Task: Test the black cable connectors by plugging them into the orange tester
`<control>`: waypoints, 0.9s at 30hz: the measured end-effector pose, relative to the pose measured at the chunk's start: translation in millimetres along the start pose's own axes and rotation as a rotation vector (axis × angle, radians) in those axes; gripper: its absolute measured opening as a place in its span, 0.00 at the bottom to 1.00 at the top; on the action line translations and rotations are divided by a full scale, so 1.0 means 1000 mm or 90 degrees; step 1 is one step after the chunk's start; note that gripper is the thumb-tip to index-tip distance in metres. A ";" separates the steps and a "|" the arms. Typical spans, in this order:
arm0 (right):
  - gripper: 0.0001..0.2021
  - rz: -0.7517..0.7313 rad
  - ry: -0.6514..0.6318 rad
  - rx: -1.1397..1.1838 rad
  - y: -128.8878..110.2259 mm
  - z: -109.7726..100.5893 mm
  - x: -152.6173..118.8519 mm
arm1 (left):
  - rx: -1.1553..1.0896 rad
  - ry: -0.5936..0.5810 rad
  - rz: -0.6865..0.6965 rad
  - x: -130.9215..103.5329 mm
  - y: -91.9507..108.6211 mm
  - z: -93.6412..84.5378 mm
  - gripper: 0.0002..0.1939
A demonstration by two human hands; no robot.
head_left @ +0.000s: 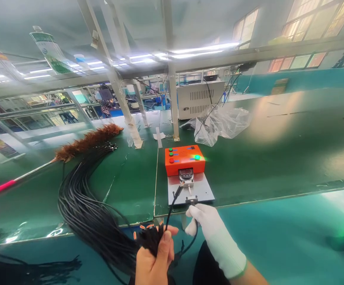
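My left hand, bare, is closed around the ends of several black cables; some of their connectors show orange tips. One cable end sticks up from this hand, in front of the metal plate. My right hand, in a white glove, pinches a black cable connector at the small metal block on the front edge of the plate. Whether the connector sits inside the block cannot be made out. Behind the plate stands an orange test box with a glowing green button and a small digital gauge.
The cable bundle lies over the green table's front edge. At the left is a brown feather duster with a pink handle. Clear plastic bags lie by a grey metal cabinet. Frame posts rise from the table.
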State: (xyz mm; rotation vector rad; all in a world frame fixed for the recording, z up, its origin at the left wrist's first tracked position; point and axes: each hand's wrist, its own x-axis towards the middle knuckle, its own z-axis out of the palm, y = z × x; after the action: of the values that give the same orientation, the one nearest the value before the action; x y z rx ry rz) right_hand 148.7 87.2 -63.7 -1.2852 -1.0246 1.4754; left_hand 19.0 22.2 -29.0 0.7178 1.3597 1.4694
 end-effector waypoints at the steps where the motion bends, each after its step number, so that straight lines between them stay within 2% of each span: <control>1: 0.14 -0.002 -0.001 -0.006 -0.002 0.000 0.000 | 0.001 0.000 -0.005 0.000 0.000 0.000 0.24; 9: 0.14 0.025 0.009 0.009 -0.007 0.001 0.003 | -0.055 -0.016 0.002 0.002 -0.002 -0.001 0.21; 14: 0.14 0.004 0.021 0.033 -0.003 0.003 0.005 | -0.028 -0.020 0.015 0.004 -0.004 -0.005 0.21; 17: 0.13 0.002 -0.004 0.021 -0.004 0.002 0.001 | -0.017 -0.047 0.028 0.005 -0.005 -0.006 0.20; 19: 0.13 0.007 -0.040 -0.037 -0.004 -0.001 -0.006 | -0.015 -0.071 0.035 0.005 -0.003 -0.006 0.20; 21: 0.13 0.019 -0.062 -0.205 -0.006 -0.006 -0.017 | -0.012 -0.086 0.033 0.005 -0.002 -0.006 0.21; 22: 0.12 0.017 -0.040 -0.313 -0.008 -0.009 -0.023 | -0.008 -0.090 0.031 0.005 -0.001 -0.006 0.21; 24: 0.11 -0.043 0.071 -0.478 -0.013 -0.013 -0.033 | 0.002 -0.098 0.032 0.004 -0.002 -0.006 0.22; 26: 0.17 -0.157 0.184 -0.462 -0.021 -0.013 -0.039 | 0.022 -0.111 0.031 0.002 -0.006 -0.006 0.23; 27: 0.20 -0.202 0.187 -0.378 -0.025 -0.011 -0.040 | 0.034 -0.122 0.026 0.002 -0.009 -0.007 0.24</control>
State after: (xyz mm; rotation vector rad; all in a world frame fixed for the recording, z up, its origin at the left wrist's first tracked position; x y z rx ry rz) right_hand 164.4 54.8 -30.7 -1.5958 -1.4426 0.7330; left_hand 14.8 20.2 -39.0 0.9017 1.2473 1.3634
